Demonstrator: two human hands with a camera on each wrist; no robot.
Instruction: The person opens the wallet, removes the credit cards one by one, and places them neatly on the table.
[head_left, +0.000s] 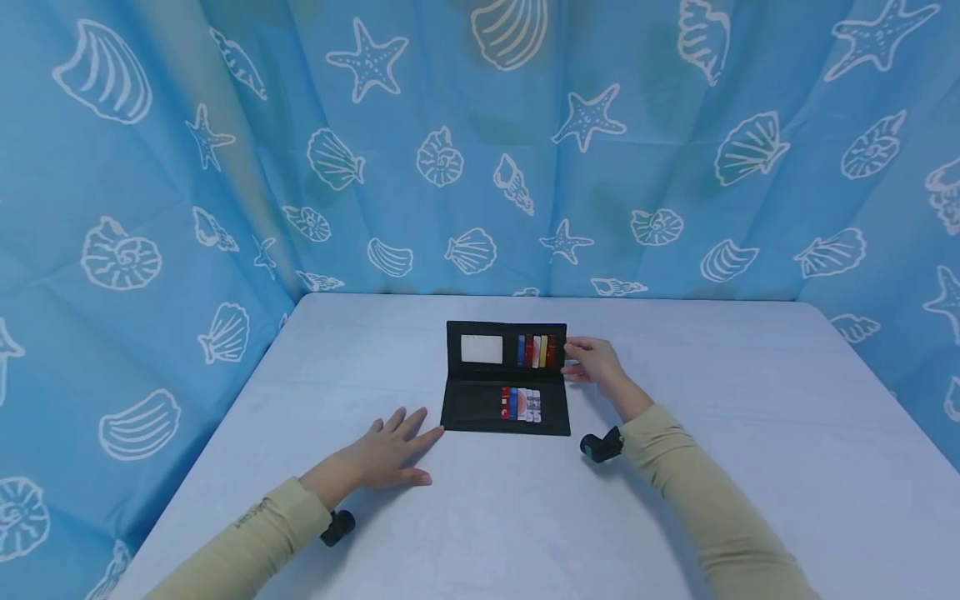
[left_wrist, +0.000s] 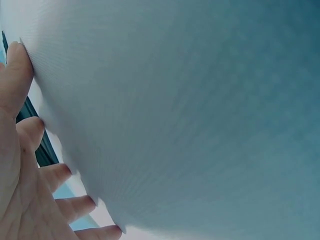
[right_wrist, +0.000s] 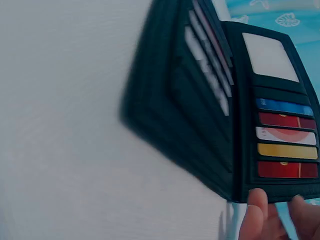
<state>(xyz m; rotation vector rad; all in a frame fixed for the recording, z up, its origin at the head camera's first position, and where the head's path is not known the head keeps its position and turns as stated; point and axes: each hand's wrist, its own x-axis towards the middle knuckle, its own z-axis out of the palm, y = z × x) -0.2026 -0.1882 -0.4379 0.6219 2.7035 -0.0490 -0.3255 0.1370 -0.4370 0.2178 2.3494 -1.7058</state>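
Observation:
A black bifold wallet (head_left: 506, 379) lies spread on the white table, its far panel raised at an angle. Bank cards fill slots in both panels, and a white card (head_left: 482, 349) shows in a window of the far one. At that panel's right edge, my right hand (head_left: 597, 363) holds the wallet with its fingertips; the right wrist view shows the fingertips (right_wrist: 257, 197) on the edge below a red card (right_wrist: 287, 169). My left hand (head_left: 388, 457) rests on the table with fingers spread, one fingertip close to the wallet's near left corner. Whether it touches, I cannot tell.
The white tabletop (head_left: 480, 517) extends around the wallet on all sides. Behind and to both sides hangs a blue curtain (head_left: 405, 192) printed with white shells and starfish. A small black camera (head_left: 602, 447) is on the right wrist, another black camera (head_left: 338, 527) on the left.

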